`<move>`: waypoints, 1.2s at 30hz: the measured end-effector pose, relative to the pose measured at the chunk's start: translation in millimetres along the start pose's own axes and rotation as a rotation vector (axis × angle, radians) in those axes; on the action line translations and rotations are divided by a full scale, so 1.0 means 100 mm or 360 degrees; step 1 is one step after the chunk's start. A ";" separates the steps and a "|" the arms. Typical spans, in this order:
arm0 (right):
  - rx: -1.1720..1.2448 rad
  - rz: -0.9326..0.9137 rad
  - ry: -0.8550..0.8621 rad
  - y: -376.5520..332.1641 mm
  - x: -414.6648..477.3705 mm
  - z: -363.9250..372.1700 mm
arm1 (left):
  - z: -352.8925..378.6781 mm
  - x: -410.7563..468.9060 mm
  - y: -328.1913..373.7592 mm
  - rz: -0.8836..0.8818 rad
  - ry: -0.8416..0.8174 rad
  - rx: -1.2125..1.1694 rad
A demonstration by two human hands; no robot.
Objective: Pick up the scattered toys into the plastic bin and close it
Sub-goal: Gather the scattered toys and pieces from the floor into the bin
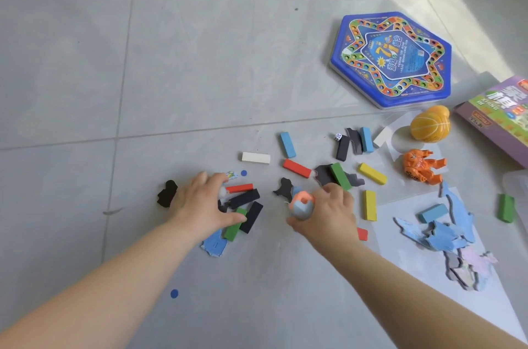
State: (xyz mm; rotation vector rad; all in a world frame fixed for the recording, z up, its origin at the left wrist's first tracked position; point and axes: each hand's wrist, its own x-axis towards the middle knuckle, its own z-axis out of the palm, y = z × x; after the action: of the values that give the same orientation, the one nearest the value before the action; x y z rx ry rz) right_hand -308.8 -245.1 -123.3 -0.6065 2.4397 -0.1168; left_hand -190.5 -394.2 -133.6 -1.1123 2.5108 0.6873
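Coloured wooden blocks and dark puzzle pieces lie scattered on the grey floor. My left hand (204, 202) reaches over a small heap of black, red and green blocks (245, 207), its fingers spread and its thumb on a green block. My right hand (328, 212) grips a small orange and blue toy (300, 205). An orange robot figure (423, 165) and a yellow basketball toy (431, 124) sit to the right. The clear plastic bin (515, 184) shows only as an edge at the far right.
A blue hexagonal game board (393, 58) lies at the back right, a purple game box (500, 117) beside it. White paper (428, 277) carries blue puzzle pieces (445, 231) at the right. Blue discs dot the floor.
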 end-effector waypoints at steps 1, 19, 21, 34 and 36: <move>-0.0016 0.0022 0.0009 -0.03 0.00 0.03 | 0.01 0.01 0.05 0.0020 -0.0034 0.0059; -0.0217 -0.0278 -0.0009 -0.02 -0.02 0.10 | -0.11 0.10 0.26 -0.0035 -0.0391 0.0124; -0.0233 -0.0297 -0.0022 0.00 -0.03 0.09 | -0.10 0.09 0.27 -0.0031 -0.0432 0.0123; -0.0011 -0.0032 -0.0050 0.08 0.00 0.07 | 0.09 -0.04 0.34 0.0227 -0.0171 0.0261; -0.0091 -0.0024 -0.0011 0.10 -0.03 0.10 | 0.08 -0.06 0.28 0.0189 -0.0063 0.0073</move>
State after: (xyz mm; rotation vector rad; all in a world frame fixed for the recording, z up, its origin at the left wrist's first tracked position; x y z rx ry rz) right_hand -305.6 -234.1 -131.9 -0.6495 2.4391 -0.0514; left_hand -207.3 -369.8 -128.7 -0.9309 2.5615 0.6725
